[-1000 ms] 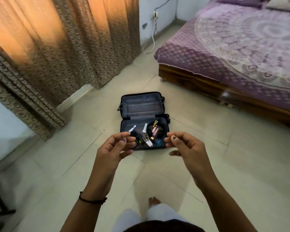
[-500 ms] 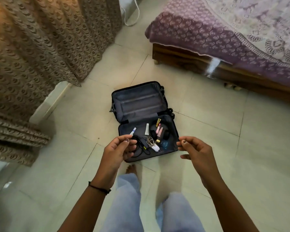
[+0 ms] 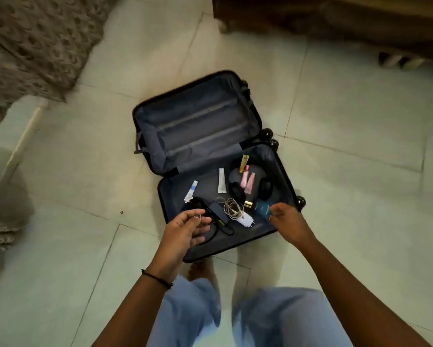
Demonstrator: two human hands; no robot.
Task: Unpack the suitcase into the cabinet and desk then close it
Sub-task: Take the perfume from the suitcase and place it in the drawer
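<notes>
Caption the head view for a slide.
Left hand and right hand hover over an open suitcase of headphones, tubes, cables.

The left hand (image 3: 185,229) hides part of the black cable (image 3: 226,230).

Around me the light is dim and greenish on the floor (image 3: 348,176). Motion blur smears the curtain (image 3: 35,46) far left and the bed (image 3: 335,23) far right. A soft shadow lies just near the suitcase (image 3: 197,121); tile lines bend at the edges.
</notes>
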